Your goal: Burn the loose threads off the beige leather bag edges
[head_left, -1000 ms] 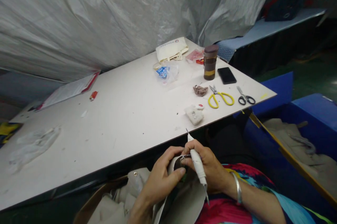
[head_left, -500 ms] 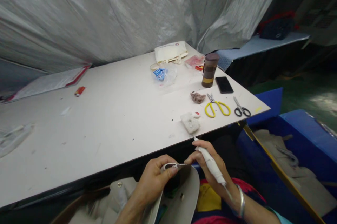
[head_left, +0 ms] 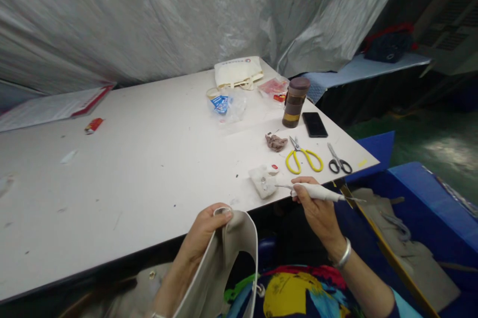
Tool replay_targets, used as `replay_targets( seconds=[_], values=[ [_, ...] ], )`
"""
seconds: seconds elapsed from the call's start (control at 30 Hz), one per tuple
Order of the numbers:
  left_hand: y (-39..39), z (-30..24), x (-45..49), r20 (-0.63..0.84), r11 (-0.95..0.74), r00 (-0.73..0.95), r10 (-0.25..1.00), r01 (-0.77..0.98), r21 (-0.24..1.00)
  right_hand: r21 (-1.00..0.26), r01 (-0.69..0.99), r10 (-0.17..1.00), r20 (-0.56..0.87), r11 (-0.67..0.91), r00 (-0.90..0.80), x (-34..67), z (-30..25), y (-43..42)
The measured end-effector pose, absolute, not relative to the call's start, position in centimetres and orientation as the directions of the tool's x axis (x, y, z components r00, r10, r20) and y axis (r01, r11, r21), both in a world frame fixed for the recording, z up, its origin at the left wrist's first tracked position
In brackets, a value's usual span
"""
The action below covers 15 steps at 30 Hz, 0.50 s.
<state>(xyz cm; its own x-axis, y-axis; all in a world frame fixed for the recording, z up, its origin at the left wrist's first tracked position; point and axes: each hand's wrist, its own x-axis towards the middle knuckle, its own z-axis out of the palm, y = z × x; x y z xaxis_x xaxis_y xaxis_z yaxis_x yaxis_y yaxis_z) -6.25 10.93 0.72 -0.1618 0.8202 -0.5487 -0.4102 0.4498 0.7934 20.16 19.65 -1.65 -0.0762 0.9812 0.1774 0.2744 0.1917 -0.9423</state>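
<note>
My left hand [head_left: 203,233] is closed on the folded upper edge of a beige, leather-like bag piece [head_left: 244,228], which hangs open below the table edge. In my right hand [head_left: 321,216] is an awl [head_left: 317,192] with a white-wrapped handle and thin metal showing at both ends. It lies nearly level, its tip pointing left at a crumpled white pad [head_left: 262,182] by the table's front edge. Whether the tip touches the pad I cannot tell. A small metal fitting [head_left: 260,289] shows on the bag piece.
Yellow-handled scissors [head_left: 304,159], black-handled scissors [head_left: 339,162], a crumpled brown scrap [head_left: 276,143], a phone [head_left: 314,124] and a drink bottle [head_left: 296,104] lie or stand on the white table [head_left: 149,159]. At right is a blue bin [head_left: 429,198] with beige pieces.
My right hand has moved away from the bag piece, up and right, turning the awl level towards the white pad. My left hand has shifted left and up, still gripping the bag piece.
</note>
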Motion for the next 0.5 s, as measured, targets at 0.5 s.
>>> replay_targets(
  seconds=[0.5],
  values=[
    [11.1, -0.4, 0.2, -0.531, 0.538, -0.086, 0.843, 0.158, 0.828, -0.874, 0.361, 0.943, 0.275, 0.326, -0.186, 19.4, -2.8, 22.6]
  ],
)
